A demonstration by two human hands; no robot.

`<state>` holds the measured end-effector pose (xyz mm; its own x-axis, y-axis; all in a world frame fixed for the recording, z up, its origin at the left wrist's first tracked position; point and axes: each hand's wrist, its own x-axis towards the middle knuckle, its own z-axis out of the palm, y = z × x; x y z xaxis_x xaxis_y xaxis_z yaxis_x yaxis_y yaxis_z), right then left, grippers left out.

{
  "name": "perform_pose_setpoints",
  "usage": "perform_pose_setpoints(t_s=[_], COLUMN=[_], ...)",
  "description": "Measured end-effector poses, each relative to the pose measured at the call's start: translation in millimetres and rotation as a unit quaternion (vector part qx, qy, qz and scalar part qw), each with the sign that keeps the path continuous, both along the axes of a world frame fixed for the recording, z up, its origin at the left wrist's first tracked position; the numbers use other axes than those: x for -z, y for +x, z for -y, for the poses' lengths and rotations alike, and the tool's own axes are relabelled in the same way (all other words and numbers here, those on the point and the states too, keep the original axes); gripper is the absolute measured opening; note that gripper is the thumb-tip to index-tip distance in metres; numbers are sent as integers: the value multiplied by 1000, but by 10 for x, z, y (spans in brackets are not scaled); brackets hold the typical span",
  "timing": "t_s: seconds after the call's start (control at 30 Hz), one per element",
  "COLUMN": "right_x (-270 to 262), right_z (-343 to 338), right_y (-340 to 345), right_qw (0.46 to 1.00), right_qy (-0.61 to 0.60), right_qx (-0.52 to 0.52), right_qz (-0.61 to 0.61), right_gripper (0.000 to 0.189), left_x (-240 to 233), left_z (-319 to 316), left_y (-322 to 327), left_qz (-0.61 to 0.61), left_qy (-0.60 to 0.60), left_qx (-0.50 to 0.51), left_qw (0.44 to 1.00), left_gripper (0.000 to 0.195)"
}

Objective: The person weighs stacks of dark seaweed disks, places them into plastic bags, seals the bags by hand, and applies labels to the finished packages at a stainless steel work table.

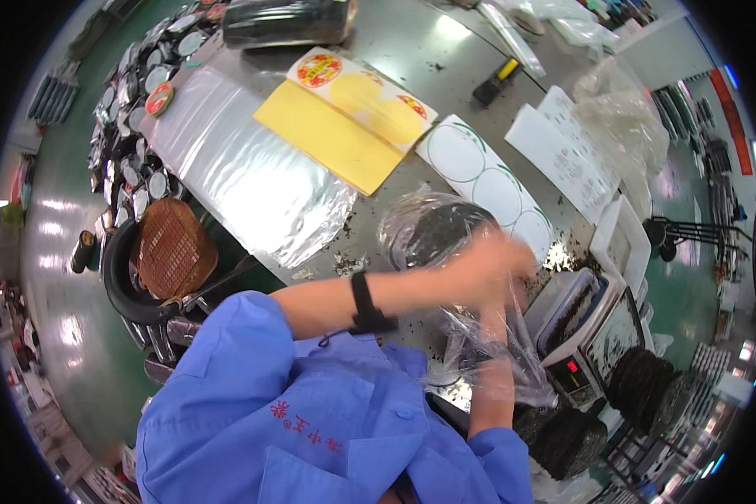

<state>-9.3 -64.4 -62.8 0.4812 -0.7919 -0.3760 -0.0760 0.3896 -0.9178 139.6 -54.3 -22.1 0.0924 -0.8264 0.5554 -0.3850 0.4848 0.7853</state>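
A dark round pressed cake (447,230), perhaps dried seaweed, sits inside a clear plastic bag (409,211) on the metal table. My left hand (494,255), blurred, reaches across from the left and is closed on the gathered plastic beside the cake. Below it, my right hand (493,309) meets the same gathered part. Its fingers are mostly hidden behind the left hand and plastic. The bag's loose end hangs over my right forearm (494,384). A black band (365,302) circles my left wrist.
Flat clear bags (246,164), yellow label sheets (334,135) and round white labels (485,173) lie ahead. A black-and-yellow brush (496,82) is farther back. At right are a digital scale (583,378), a plastic tub (561,309) and stacked dark cakes (642,384). A chair (176,249) stands left.
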Motion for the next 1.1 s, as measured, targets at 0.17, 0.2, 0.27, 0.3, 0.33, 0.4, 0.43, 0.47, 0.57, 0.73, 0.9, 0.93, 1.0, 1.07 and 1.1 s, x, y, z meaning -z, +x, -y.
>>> perform_pose_setpoints(t_s=[0.17,0.2,0.27,0.3,0.33,0.4,0.43,0.47,0.57,0.73,0.9,0.93,1.0,1.07,1.1], right_x=[72,103,172,232,288,380,422,460,413,834,629,648,692,698,699], right_z=[78,92,135,147,184,221,241,246,209,150,-510,-583,-655,-648,-631], right_y=[69,93,146,183,217,242,249,268,574,507,356,388,500,591,609], right_qw=[999,999,997,996,995,991,986,979,996,867,903,917,931,937,939], right_qy=[-8,-13,-25,-29,-36,-53,-74,-96,25,-425,-337,-308,-266,-247,-241], right_qx=[-29,-35,-51,-62,-73,-94,-116,-137,-42,-119,122,76,3,-38,-52], right_qz=[-26,-32,-44,-52,-61,-82,-98,-113,-72,-231,-238,-241,-249,-243,-239], right_gripper=[35,35,36,37,38,40,41,42,42,36,29,27,23,19,18], left_x=[1015,1028,1088,1188,1272,1201,1210,1229,400,629,654,664,697,672,669], left_z=[-148,-188,-234,-278,-270,-254,-240,-224,-225,-413,-483,-502,-528,-528,-507], left_y=[1120,1122,1116,1162,1251,1361,1384,1398,961,606,732,758,781,821,841], left_qz=[-565,-566,-552,-554,-542,-532,-527,-275,270,368,370,376,376,389,396], left_qy=[475,474,440,444,472,515,520,455,269,241,255,251,259,266,270], left_qx=[-12,-11,46,47,34,-29,-22,-148,-204,-98,-114,-109,-114,-119,-122], left_qw=[674,675,707,703,694,671,672,834,902,893,886,886,883,874,869], left_gripper=[65,65,73,73,72,66,66,62,52,65,67,67,68,69,69])
